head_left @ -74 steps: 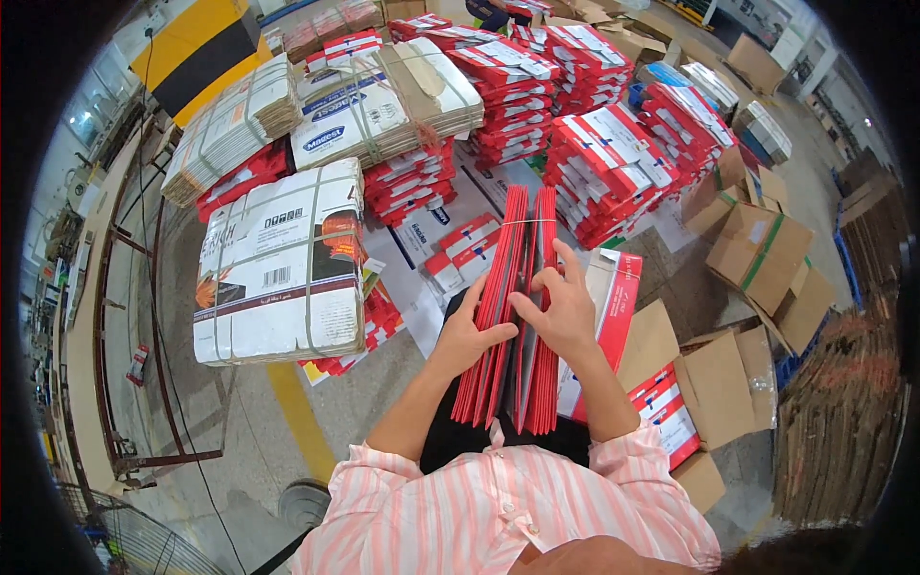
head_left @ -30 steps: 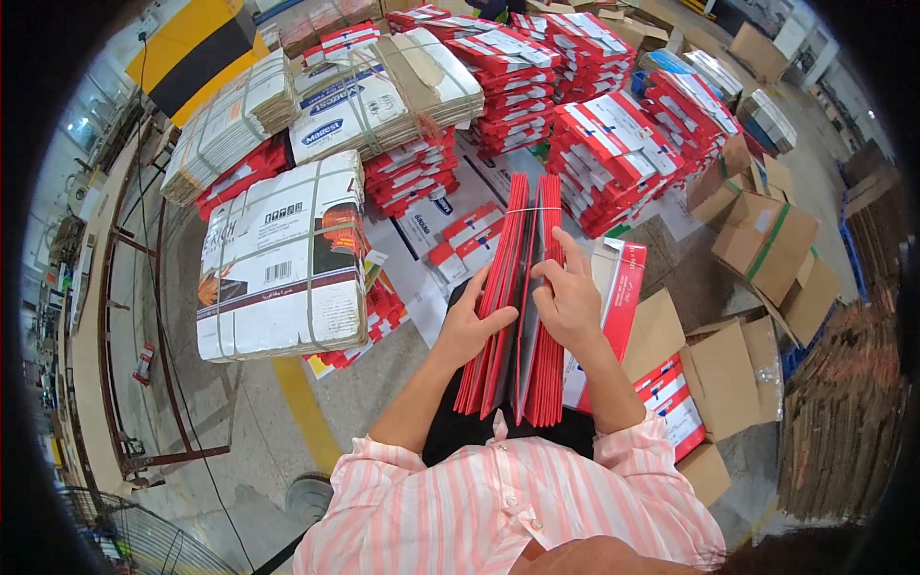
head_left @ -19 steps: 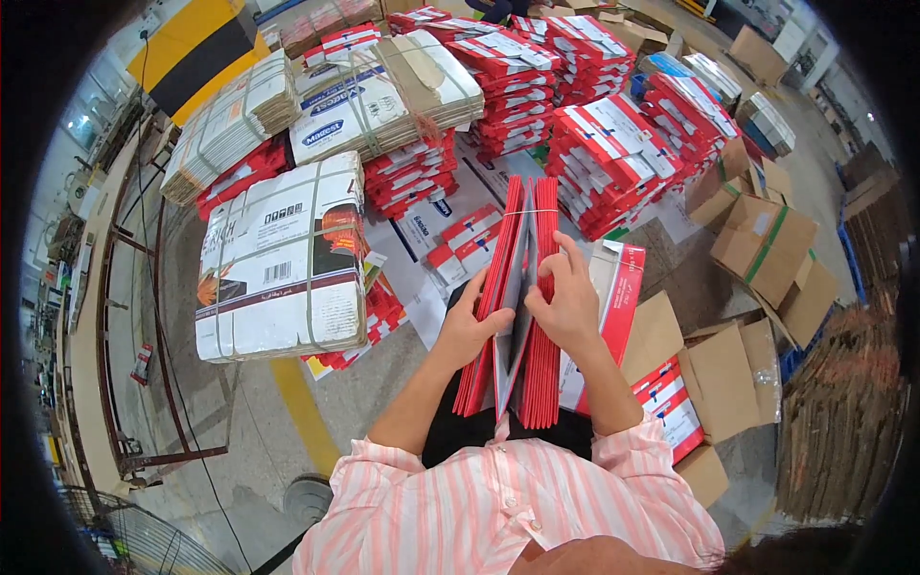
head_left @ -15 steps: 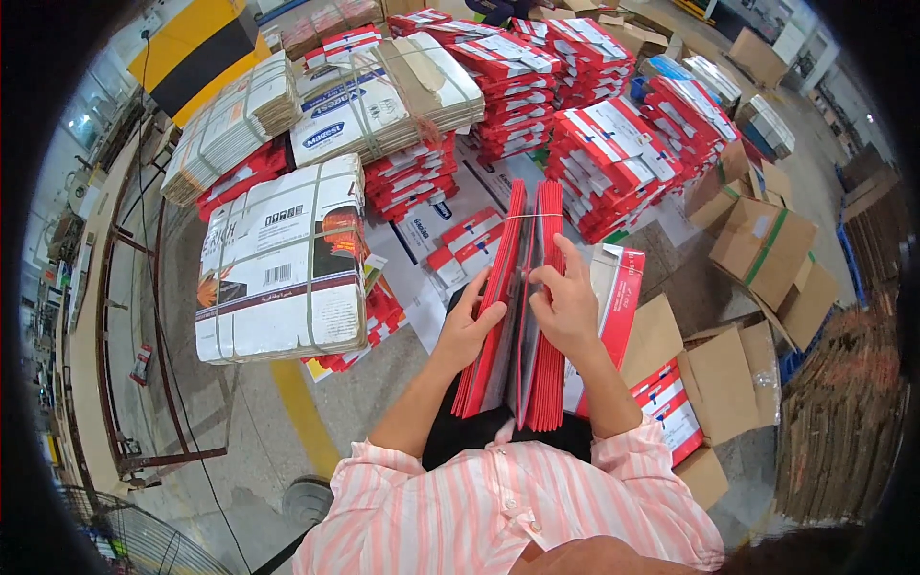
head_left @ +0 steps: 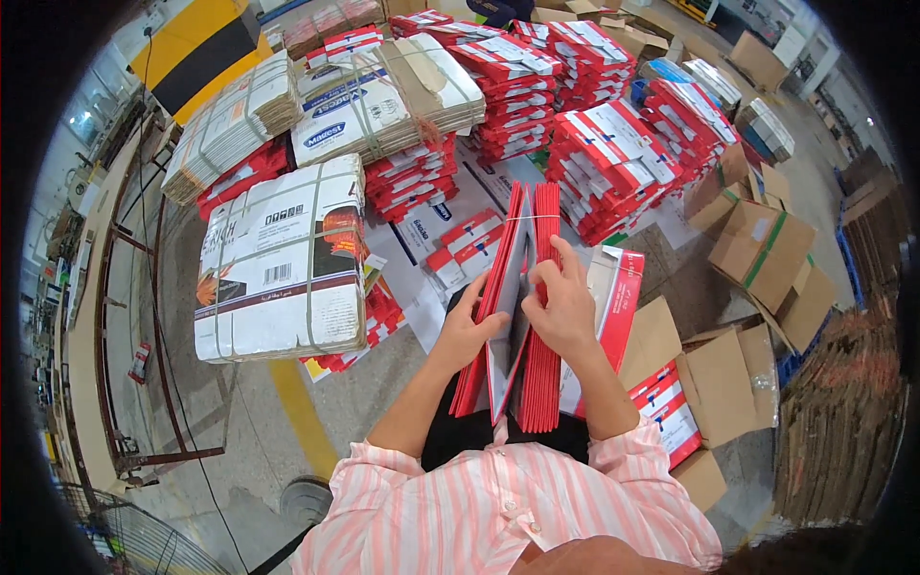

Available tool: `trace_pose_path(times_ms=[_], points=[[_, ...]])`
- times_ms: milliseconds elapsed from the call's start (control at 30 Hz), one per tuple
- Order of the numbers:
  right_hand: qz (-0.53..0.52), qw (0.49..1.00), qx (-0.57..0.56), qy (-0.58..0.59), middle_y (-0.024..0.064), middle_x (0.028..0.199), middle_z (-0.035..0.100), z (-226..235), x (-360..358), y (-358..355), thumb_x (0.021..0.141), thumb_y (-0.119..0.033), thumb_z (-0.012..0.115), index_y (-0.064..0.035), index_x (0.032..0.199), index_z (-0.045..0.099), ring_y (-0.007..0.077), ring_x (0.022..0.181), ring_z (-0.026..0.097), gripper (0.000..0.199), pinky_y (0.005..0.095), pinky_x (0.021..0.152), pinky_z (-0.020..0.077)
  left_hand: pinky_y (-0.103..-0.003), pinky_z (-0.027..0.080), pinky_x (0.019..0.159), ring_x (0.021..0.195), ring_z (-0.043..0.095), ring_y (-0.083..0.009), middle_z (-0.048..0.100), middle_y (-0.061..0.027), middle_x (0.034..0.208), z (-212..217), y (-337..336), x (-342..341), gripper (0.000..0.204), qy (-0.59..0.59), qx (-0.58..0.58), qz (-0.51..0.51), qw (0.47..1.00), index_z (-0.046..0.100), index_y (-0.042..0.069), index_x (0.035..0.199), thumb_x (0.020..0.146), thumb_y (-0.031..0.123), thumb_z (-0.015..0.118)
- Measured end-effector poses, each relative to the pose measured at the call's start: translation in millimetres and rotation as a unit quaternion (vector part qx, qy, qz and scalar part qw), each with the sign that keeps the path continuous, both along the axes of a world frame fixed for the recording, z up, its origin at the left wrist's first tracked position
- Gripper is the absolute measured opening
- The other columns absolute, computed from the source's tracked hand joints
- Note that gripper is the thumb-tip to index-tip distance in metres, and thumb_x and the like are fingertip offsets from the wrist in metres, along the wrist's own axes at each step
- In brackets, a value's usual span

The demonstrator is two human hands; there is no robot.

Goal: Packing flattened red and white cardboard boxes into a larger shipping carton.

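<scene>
Upright in front of me is a bundle of red flat-folded cartons point(head_left: 542, 383), fanned apart into a left and a right part with grey inner faces showing between. A thin pale band point(head_left: 522, 218) runs round it near its far end. My left hand point(head_left: 470, 331) grips the left part, its thumb over the grey face and its fingers on the outer side. My right hand point(head_left: 561, 302) lies against the right part, index finger stretched along it and the other fingers curled at the gap. Beneath the right forearm lies a red and white carton point(head_left: 618, 297).
Strapped white carton stacks point(head_left: 278, 268) stand on the left. Red and white bundles point(head_left: 613, 158) are piled ahead. Open brown boxes point(head_left: 724, 383) and a stack of brown cardboard point(head_left: 834, 422) sit on the right. A metal-framed table point(head_left: 101, 364) runs along the far left.
The gap in the bundle has widened, and a grey-faced leaf has swung left toward my left thumb. My right hand has shifted slightly along the right part.
</scene>
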State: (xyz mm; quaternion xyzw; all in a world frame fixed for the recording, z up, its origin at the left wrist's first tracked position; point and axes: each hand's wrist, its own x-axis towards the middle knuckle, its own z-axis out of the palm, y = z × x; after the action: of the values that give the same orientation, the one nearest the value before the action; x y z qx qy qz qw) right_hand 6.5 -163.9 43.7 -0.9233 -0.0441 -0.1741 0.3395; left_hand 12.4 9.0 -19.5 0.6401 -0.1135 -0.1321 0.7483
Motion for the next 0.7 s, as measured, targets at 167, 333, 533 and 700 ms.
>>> trace_pose_path(times_ms=[167, 333, 533, 700], points=[[0.019, 0.998, -0.059, -0.033, 0.0162, 0.141, 0.041, -6, 1, 1, 0.07, -0.007, 0.06, -0.0078, 0.09, 0.065, 0.0403, 0.109, 0.049, 0.02, 0.0464, 0.082, 0.0499, -0.027, 0.043, 0.091, 0.104, 0.051, -0.0137, 0.054, -0.0087, 0.123, -1, 2, 3, 0.065, 0.055, 0.015, 0.005, 0.998, 0.034, 0.003, 0.145, 0.089, 0.019, 0.064], [0.013, 0.998, -0.052, -0.036, 0.0144, 0.142, 0.041, -8, 2, 1, 0.073, -0.01, 0.061, -0.0066, 0.088, 0.065, 0.0398, 0.107, 0.049, 0.016, 0.0464, 0.081, 0.0498, -0.028, 0.042, 0.094, 0.105, 0.052, -0.0151, 0.054, -0.0098, 0.123, -4, 0, 4, 0.066, 0.006, 0.001, 0.006, 1.0, 0.034, 0.002, 0.144, 0.089, 0.023, 0.066], [0.007, 0.996, -0.08, 0.03, 0.0143, 0.141, 0.042, 6, -1, 6, 0.078, -0.019, 0.066, -0.0058, 0.085, 0.062, 0.037, 0.112, 0.049, 0.016, 0.0447, 0.084, 0.048, -0.029, 0.04, 0.097, 0.108, 0.052, -0.0154, 0.054, -0.0102, 0.124, 2, -1, -2, 0.071, -0.031, 0.095, 0.021, 0.995, 0.036, 0.0, 0.142, 0.085, 0.023, 0.071], [0.01, 0.999, -0.031, -0.021, 0.0156, 0.14, 0.042, -1, 1, 6, 0.071, -0.013, 0.064, -0.0064, 0.079, 0.06, 0.0391, 0.106, 0.049, 0.011, 0.0466, 0.078, 0.0502, -0.028, 0.039, 0.099, 0.112, 0.051, -0.0163, 0.053, -0.0095, 0.126, -6, -1, 3, 0.064, 0.017, 0.011, 0.001, 1.0, 0.036, -0.002, 0.141, 0.09, 0.025, 0.065]])
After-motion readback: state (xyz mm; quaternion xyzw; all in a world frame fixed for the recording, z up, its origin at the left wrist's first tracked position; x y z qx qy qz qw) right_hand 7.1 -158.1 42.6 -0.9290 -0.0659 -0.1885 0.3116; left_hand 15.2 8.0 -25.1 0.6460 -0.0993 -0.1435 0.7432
